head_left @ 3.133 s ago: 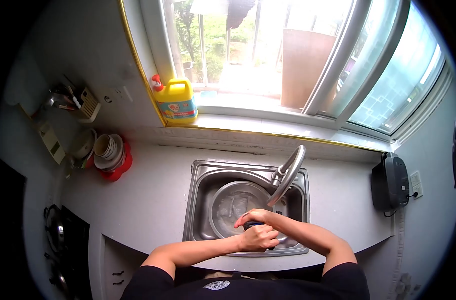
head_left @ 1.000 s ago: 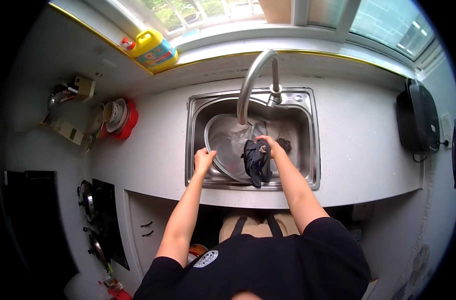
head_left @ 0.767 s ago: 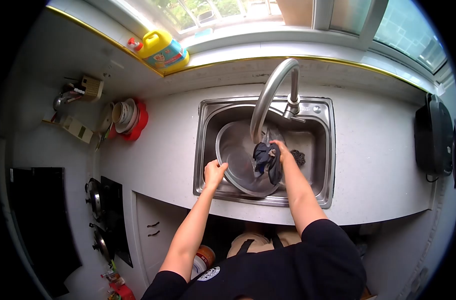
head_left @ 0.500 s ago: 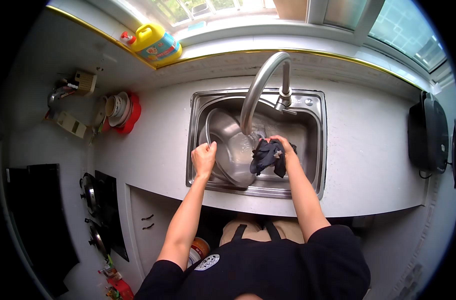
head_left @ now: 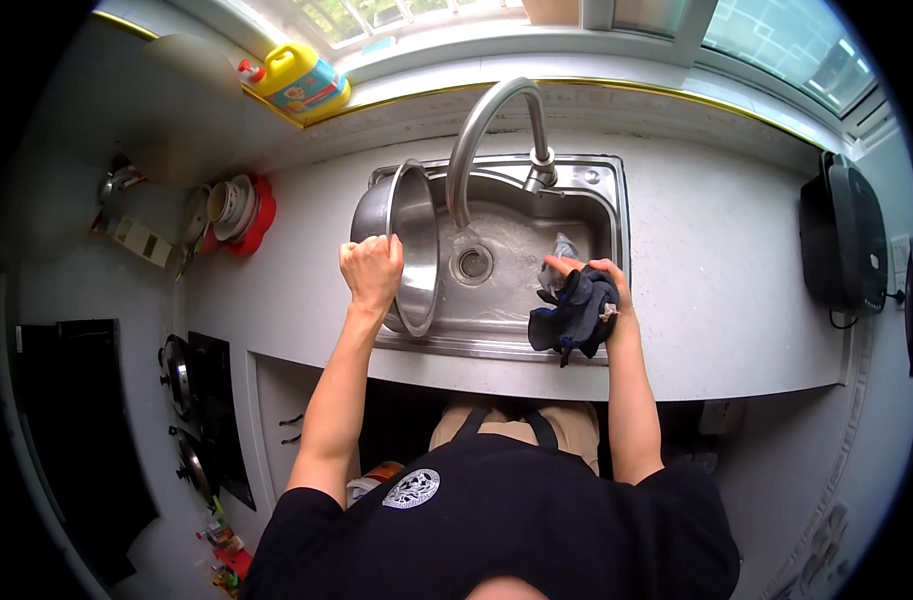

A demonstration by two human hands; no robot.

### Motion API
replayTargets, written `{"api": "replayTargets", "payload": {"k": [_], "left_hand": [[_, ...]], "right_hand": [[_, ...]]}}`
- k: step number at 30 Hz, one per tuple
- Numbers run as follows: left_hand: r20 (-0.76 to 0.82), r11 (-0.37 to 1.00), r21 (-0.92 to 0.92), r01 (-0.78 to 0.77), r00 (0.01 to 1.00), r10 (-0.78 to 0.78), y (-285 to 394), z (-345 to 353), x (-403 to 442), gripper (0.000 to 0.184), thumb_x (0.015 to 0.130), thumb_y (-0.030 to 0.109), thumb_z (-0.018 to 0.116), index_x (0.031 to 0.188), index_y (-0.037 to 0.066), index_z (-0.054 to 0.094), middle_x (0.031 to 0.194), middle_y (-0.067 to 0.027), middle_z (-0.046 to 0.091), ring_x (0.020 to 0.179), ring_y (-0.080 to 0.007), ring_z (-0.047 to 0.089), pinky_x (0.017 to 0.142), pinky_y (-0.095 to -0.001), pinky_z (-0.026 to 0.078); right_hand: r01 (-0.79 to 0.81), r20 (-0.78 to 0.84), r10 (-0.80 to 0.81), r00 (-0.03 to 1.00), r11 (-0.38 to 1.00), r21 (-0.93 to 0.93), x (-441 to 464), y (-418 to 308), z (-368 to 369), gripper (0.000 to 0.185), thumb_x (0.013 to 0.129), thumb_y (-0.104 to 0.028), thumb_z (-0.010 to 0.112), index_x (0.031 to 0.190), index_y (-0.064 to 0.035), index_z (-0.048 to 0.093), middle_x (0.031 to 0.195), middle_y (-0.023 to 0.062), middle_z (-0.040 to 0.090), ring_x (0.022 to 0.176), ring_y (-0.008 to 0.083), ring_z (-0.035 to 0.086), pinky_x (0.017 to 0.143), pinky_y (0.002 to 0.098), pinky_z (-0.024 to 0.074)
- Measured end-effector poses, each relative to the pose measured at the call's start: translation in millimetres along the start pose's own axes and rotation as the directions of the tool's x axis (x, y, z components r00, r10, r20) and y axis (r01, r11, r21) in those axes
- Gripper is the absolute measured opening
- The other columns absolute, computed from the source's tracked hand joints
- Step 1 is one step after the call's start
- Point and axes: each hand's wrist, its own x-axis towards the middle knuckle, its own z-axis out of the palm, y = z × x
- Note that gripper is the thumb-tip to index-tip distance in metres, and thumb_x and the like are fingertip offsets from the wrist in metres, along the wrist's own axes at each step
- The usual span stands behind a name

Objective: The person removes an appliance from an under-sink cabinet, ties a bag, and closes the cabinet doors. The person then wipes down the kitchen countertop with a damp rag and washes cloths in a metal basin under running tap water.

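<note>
My left hand [head_left: 373,272] is closed round the rim of a stainless steel basin [head_left: 414,255], which stands tipped on its side over the left part of the sink [head_left: 517,335]. The basin's hollow faces right. A bunched dark cloth [head_left: 577,312] is in my right hand [head_left: 613,282], above the sink's right front edge. Some of that hand's fingers stick out past the cloth. A small greyish wet piece [head_left: 560,262] is by those fingertips; I cannot make out what it is. The drain [head_left: 473,264] shows in the wet sink bottom.
A curved steel faucet [head_left: 477,125] arches over the sink from behind. Stacked bowls [head_left: 233,208] stand in a red basin at the left. A yellow jug [head_left: 299,82] is on the window sill, a black appliance [head_left: 849,245] at the right, and a hob [head_left: 220,405] at lower left.
The basin has moved left and been tipped up onto its side by my left hand, uncovering the drain. My right hand has carried the dark cloth right, towards the sink's edge. The view has shifted slightly.
</note>
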Motion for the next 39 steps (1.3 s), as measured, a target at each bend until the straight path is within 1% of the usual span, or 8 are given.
{"api": "replayTargets", "payload": {"k": [7, 14, 18, 24, 30, 35, 36, 39], "left_hand": [[0.143, 0.879, -0.332, 0.342, 0.939, -0.312, -7.1, 12.1, -18.0, 0.042, 0.081, 0.028, 0.061, 0.052, 0.002, 0.047, 0.051, -0.0119, 0.049, 0.047, -0.0265, 0.049, 0.049, -0.0403, 0.036], [0.556, -0.044, -0.805, 0.592, 0.727, -0.403, -16.8, 118.5, -92.5, 0.029, 0.075, 0.015, 0.070, 0.055, 0.008, 0.050, 0.056, 0.0093, 0.038, 0.054, -0.0050, 0.030, 0.049, -0.0269, 0.024], [0.714, -0.443, -0.686, 0.577, 0.650, -0.260, 15.9, 132.2, -122.0, 0.009, 0.076, 0.003, 0.064, 0.084, 0.000, 0.066, 0.079, -0.0053, 0.066, 0.069, -0.0123, 0.060, 0.064, -0.0251, 0.048], [0.775, -0.651, -0.539, 0.534, 0.617, -0.136, 47.0, 175.3, -140.7, 0.010, 0.079, 0.003, 0.058, 0.084, -0.001, 0.065, 0.079, -0.0075, 0.066, 0.069, -0.0151, 0.062, 0.066, -0.0266, 0.050], [0.772, -0.645, -0.527, 0.554, 0.629, -0.091, 50.0, 192.6, -146.0, 0.012, 0.081, 0.008, 0.059, 0.089, -0.001, 0.063, 0.086, -0.0068, 0.066, 0.072, -0.0140, 0.061, 0.069, -0.0263, 0.048], [0.885, -0.269, -0.422, 0.866, 0.458, 0.085, 28.3, 188.0, -156.3, 0.023, 0.088, 0.030, 0.061, 0.097, 0.009, 0.059, 0.082, 0.0004, 0.063, 0.068, -0.0063, 0.057, 0.061, -0.0212, 0.045], [0.894, -0.083, -0.430, 0.899, 0.437, 0.101, 24.2, 200.6, -158.9, 0.033, 0.088, 0.033, 0.059, 0.105, 0.006, 0.057, 0.086, -0.0068, 0.064, 0.074, -0.0176, 0.061, 0.068, -0.0291, 0.049], [0.599, 0.422, -0.708, 0.566, 0.798, -0.065, 22.4, 147.7, -147.3, 0.061, 0.088, 0.041, 0.056, 0.125, -0.005, 0.043, 0.120, -0.0284, 0.050, 0.114, -0.0416, 0.047, 0.098, -0.0419, 0.037]], "right_hand": [[-0.169, 0.172, 0.134, 0.976, 0.964, 0.205, 25.1, 28.4, 50.4, 0.056, 0.081, -0.019, 0.048, 0.127, 0.0076, 0.028, 0.134, 0.0261, 0.042, 0.096, 0.0279, 0.060, 0.084, 0.0362, 0.0512], [-0.108, 0.181, 0.077, 0.981, 0.979, 0.171, -2.5, 30.7, 66.8, 0.043, 0.082, -0.014, 0.050, 0.120, -0.0048, 0.031, 0.134, 0.0310, 0.039, 0.088, 0.0351, 0.063, 0.077, 0.0447, 0.0546], [0.026, -0.035, -0.028, 0.999, 0.999, -0.043, -39.0, 11.6, 68.2, 0.061, 0.082, -0.023, 0.042, 0.136, 0.0043, 0.031, 0.133, 0.0293, 0.041, 0.085, 0.0290, 0.065, 0.076, 0.0381, 0.0552], [0.160, -0.357, -0.205, 0.911, 0.976, -0.150, -54.1, 8.4, 19.0, 0.051, 0.081, -0.028, 0.047, 0.120, 0.0049, 0.050, 0.113, 0.0222, 0.059, 0.092, 0.0315, 0.063, 0.082, 0.0417, 0.0519], [0.359, -0.544, -0.361, 0.758, 0.926, -0.113, -41.2, 26.5, -16.9, 0.030, 0.083, -0.027, 0.048, 0.091, -0.0008, 0.062, 0.086, 0.0162, 0.066, 0.076, 0.0294, 0.065, 0.074, 0.0406, 0.0543], [0.476, -0.638, -0.404, 0.655, 0.877, -0.067, -14.4, 55.2, -19.6, 0.035, 0.086, -0.031, 0.041, 0.087, -0.0032, 0.062, 0.086, 0.0136, 0.067, 0.079, 0.0304, 0.064, 0.078, 0.0421, 0.0531], [0.460, -0.649, -0.376, 0.661, 0.887, -0.045, -10.7, 61.5, -8.3, 0.033, 0.086, -0.029, 0.043, 0.087, -0.0030, 0.062, 0.087, 0.0142, 0.066, 0.080, 0.0309, 0.064, 0.079, 0.0428, 0.0528], [0.426, -0.659, -0.365, 0.657, 0.902, -0.074, 1.9, 82.0, 13.7, 0.031, 0.084, -0.027, 0.046, 0.090, -0.0017, 0.062, 0.091, 0.0160, 0.066, 0.084, 0.0330, 0.064, 0.083, 0.0449, 0.0506]]}}
